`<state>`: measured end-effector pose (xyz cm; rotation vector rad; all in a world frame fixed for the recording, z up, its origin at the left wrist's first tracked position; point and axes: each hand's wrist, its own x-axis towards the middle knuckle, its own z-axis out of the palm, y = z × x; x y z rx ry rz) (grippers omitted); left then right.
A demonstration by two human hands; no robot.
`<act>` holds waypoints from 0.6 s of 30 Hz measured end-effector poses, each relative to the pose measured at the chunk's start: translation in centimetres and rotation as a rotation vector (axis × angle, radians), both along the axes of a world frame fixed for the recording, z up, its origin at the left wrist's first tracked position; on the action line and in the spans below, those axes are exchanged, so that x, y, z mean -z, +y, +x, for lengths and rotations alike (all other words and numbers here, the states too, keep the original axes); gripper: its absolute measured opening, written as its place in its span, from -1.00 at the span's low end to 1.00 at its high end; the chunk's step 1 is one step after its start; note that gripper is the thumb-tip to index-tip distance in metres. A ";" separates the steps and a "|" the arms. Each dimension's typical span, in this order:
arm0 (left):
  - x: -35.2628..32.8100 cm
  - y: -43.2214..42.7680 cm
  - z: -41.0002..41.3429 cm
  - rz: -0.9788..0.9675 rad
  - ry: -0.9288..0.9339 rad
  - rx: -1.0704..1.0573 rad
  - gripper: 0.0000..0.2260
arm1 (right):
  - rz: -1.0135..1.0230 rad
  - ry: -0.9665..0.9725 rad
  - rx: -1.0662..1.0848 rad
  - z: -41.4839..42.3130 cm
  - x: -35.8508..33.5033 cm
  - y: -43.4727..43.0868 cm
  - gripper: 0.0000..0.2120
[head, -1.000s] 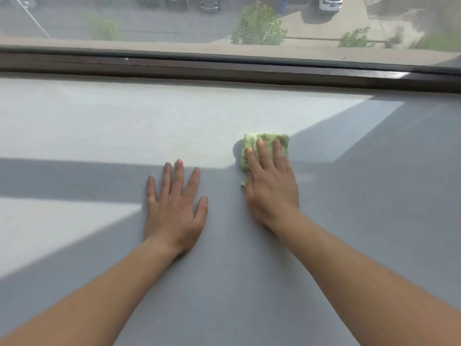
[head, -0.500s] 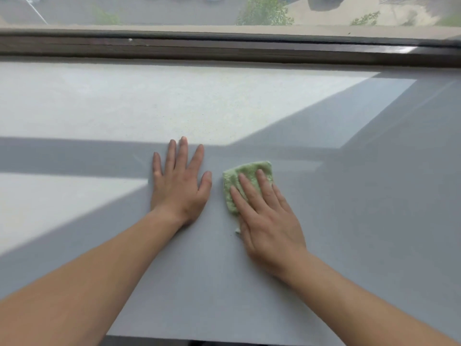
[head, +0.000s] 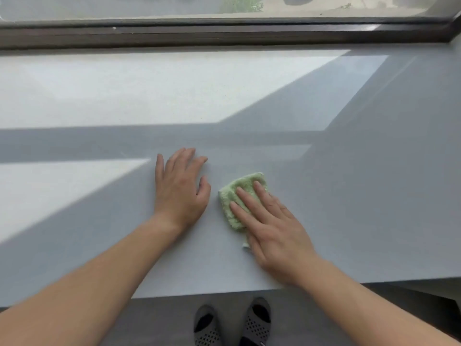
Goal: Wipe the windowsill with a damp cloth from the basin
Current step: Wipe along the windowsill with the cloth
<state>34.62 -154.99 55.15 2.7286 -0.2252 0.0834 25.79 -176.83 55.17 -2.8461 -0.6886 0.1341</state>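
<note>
You are pressing a folded green terry cloth (head: 240,199) onto the wide pale grey windowsill (head: 349,196).
Your right hand (head: 272,229) is lying flat on the cloth, fingers spread; your left hand (head: 180,188) is resting open just beside the cloth.

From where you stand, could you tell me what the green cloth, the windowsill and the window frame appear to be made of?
Green cloth: soft fabric, probably microfibre or terry; fuzzy pile, matte.
Windowsill: pale grey, smooth slab, possibly stone or laminate; faint speckle, soft sheen under sunlight.
Window frame: dark brown, semi-gloss; painted metal or wood, unclear. A highlight shows near its right end.
</note>
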 end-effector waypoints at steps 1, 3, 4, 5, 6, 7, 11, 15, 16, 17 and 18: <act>-0.1 -0.2 -1.7 -0.018 0.020 0.010 -0.52 | 0.005 -0.004 0.090 0.7 0.1 -1.0 -0.40; -0.1 -0.6 -4.6 -0.035 0.079 0.048 -0.48 | 0.034 0.021 0.328 1.4 -0.4 -1.3 -0.41; -0.1 -0.7 -5.6 -0.020 0.105 0.069 -0.45 | 0.046 0.027 0.413 1.0 -0.5 -0.4 -0.41; 0.1 -0.7 -6.3 0.014 0.118 0.088 -0.43 | 0.048 0.024 0.442 0.0 -0.7 0.8 -0.40; 0.3 -0.7 -6.8 0.055 0.120 0.102 -0.41 | 0.039 0.024 0.406 -1.4 -0.6 2.1 -0.40; 0.4 -0.6 -6.9 0.093 0.117 0.112 -0.40 | 0.022 0.024 0.321 -3.1 -0.5 3.0 -0.39; 0.7 -0.6 -7.0 0.212 0.108 0.133 -0.39 | -0.010 0.026 0.036 -6.4 -0.4 0.7 -0.40; 0.8 -0.8 -7.2 0.250 0.137 0.141 -0.39 | 0.039 0.036 0.391 -4.9 -0.4 -1.9 -0.43; 0.9 -1.0 -7.2 0.264 0.145 0.139 -0.39 | 0.044 0.039 0.480 -5.1 -0.5 -1.3 -0.43; 0.8 -1.1 -7.2 0.273 0.151 0.133 -0.38 | 0.033 0.032 0.514 -5.7 -0.5 -0.3 -0.43; 0.8 -1.2 -7.2 0.277 0.156 0.131 -0.38 | 0.019 0.022 0.484 -6.8 -0.3 0.7 -0.43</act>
